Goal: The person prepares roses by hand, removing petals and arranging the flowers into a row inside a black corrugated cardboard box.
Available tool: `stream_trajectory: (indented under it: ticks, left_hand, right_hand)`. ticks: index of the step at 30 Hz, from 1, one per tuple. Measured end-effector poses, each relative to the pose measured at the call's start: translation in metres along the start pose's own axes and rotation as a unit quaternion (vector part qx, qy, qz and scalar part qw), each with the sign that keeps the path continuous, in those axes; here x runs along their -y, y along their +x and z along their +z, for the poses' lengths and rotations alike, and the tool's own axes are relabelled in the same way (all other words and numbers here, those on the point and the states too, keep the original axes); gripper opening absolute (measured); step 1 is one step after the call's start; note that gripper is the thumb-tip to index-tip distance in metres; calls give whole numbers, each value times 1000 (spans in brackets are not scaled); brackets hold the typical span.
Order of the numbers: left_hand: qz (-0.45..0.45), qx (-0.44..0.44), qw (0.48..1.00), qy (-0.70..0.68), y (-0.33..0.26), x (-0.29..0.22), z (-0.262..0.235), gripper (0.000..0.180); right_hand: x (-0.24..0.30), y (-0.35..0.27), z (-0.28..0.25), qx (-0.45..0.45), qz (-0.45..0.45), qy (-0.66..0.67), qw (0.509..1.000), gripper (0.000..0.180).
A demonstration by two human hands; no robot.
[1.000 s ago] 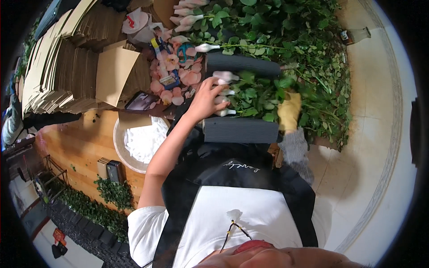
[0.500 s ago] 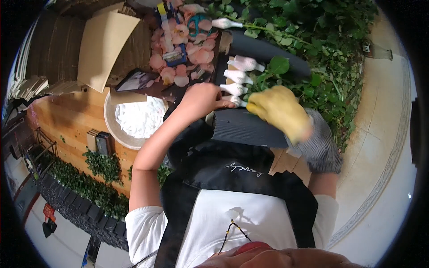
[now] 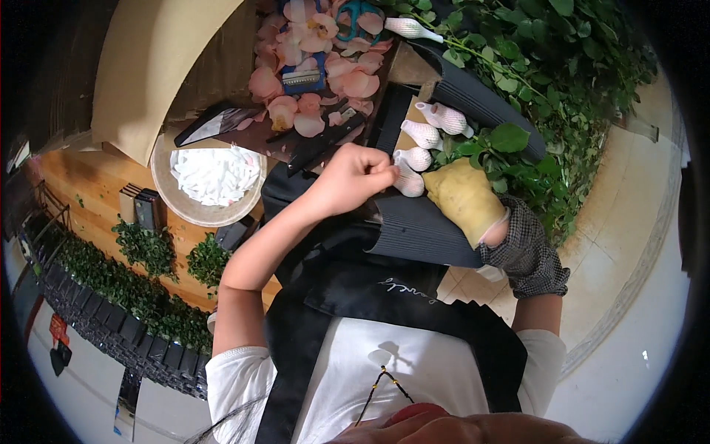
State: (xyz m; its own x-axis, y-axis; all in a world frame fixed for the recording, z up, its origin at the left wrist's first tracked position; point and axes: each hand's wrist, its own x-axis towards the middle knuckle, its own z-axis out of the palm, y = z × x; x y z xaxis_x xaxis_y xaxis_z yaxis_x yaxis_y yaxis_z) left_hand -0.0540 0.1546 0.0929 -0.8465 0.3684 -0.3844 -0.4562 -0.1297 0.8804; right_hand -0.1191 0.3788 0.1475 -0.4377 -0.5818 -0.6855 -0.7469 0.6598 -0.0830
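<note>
The nearest bud (image 3: 409, 181), one of four netted buds (image 3: 421, 135) in a row, lies beside the near ribbed wall (image 3: 425, 233), the far wall (image 3: 484, 96) leaving only a narrow channel. Petals (image 3: 359, 78) crowd the surface (image 3: 270, 146) at left; a bowl (image 3: 203, 215) stands beyond its near edge, and leaves (image 3: 532, 44) run right toward tiled floor (image 3: 584, 270). The left hand (image 3: 353, 177), elbow bent, pinches the nearest bud's left end, fingers curled; the gloved right hand (image 3: 466, 196) bends palm-down just right of it, fingers hidden, grip impossible to tell.
</note>
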Motion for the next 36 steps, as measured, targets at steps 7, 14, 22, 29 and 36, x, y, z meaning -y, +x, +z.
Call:
stream_trajectory:
  ticks: [7,14,22,29,36]
  left_hand:
    - [210,-282,920,175,-45,-25,-23,16]
    - [170,-93,889,415,20,-18,9,33]
    - [154,-157,967,129,5,5,16,31]
    - [308,-251,895,201,-22,-26,-14,26]
    - [92,-148,900,399,42,-26,1,40]
  right_hand:
    - [-19,-32,-29,-149,-80,146,975,17]
    - [-19,-7,4,-239,-20,15,971,19]
    - [-22,-5,18,-231,7,45,972,15]
    - [-31,-22,-6,-240,4,162,957,15]
    - [-31,-7,6,-241,106,52,963,24]
